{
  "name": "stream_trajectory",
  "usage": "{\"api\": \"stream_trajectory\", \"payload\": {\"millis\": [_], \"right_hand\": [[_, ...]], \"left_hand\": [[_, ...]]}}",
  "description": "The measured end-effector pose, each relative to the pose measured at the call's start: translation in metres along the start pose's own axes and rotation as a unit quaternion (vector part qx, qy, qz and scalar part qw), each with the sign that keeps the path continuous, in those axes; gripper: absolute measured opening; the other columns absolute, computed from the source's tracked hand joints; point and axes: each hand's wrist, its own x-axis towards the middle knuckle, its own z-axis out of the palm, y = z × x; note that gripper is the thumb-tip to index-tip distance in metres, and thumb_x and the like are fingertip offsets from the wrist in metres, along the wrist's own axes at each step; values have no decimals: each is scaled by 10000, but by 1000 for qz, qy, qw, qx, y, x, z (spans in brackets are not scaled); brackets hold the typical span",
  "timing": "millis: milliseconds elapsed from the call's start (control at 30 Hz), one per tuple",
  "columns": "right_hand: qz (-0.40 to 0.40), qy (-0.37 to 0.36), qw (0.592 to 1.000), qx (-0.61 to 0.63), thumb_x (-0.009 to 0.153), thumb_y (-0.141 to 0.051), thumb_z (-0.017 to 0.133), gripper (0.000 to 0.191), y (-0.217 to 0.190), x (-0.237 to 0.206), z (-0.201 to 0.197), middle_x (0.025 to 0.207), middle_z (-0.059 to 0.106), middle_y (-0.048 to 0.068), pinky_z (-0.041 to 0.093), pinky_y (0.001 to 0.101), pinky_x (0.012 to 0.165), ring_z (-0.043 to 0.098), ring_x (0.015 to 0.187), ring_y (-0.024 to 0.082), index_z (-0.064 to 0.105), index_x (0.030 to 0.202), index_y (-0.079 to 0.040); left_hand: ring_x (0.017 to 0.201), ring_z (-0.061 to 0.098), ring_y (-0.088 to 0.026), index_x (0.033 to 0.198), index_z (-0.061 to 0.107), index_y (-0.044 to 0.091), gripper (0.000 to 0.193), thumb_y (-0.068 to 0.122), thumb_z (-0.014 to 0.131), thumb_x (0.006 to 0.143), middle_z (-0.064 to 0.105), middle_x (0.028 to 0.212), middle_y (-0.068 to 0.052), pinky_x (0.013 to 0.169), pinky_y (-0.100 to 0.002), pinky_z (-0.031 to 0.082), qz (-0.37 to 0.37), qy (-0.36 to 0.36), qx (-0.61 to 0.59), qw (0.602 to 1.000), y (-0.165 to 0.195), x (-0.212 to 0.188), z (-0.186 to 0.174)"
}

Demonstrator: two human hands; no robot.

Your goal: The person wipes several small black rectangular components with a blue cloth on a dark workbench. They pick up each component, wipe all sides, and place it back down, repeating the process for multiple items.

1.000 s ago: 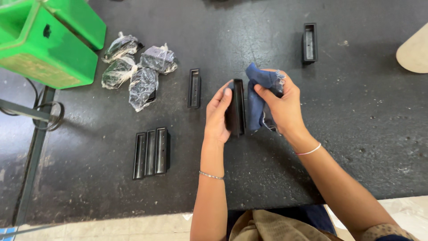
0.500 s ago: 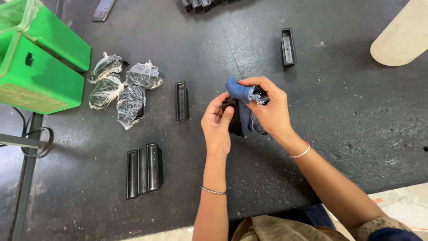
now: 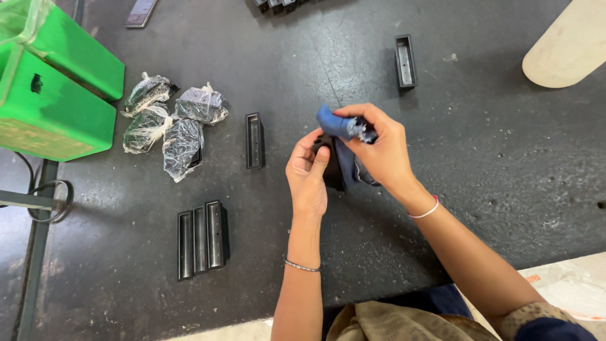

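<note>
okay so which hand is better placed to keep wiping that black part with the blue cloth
Right, probably. The right hand already pinches the blue cloth against the black part, while the left hand grips that part from the side.

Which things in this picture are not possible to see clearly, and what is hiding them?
All in the head view:
- Black part between the hands: mostly covered by the left hand, the right hand and the blue cloth; its shape is unclear.
- Contents of the four plastic bags: blurred by crinkled film.
- Green crate: cut off by the left and top edges.
- Black parts at the top: cut off by the top edge.
</note>
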Motion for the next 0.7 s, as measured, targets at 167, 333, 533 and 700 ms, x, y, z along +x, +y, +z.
{"api": "stream_trajectory", "payload": {"millis": [167, 333, 533, 700], "right_hand": [[-32, -33, 999, -9, 775, 140, 683, 429, 1, 0, -2, 1133, 741, 66, 548, 282, 912, 699, 1051, 133, 706, 1168, -31], [-19, -52, 998, 19, 784, 147, 672, 415, 4, 2, -5, 1133, 747, 52, 554, 275, 906, 697, 1039, 119, 713, 1155, -35], [-10, -60, 998, 16, 796, 131, 665, 394, 4, 3, -5, 1117, 754, 41, 553, 268, 894, 701, 1013, 119, 717, 1149, -35], [-17, -42, 999, -17, 802, 135, 672, 388, 2, 2, -3, 1109, 751, 45, 547, 264, 894, 707, 1017, 125, 715, 1151, -29]], "left_hand": [[1060, 609, -109, 1322, 623, -27, 374, 50, 728, 971, 674, 1153, -53, 979, -254, 483, 4, 17, 0, 1000, -5, 3, -5], [1061, 611, -107, 1319, 617, -27, 381, 57, 736, 966, 677, 1154, -53, 978, -254, 485, 0, 13, -12, 1000, -8, 2, -7], [1067, 620, -110, 1299, 623, -30, 370, 75, 734, 962, 686, 1156, -54, 994, -259, 487, -5, 12, -14, 1000, -7, 2, -6], [1067, 615, -115, 1301, 626, -35, 367, 83, 735, 972, 685, 1157, -58, 1004, -262, 482, -12, 10, -14, 1000, -6, 2, -6]]}}
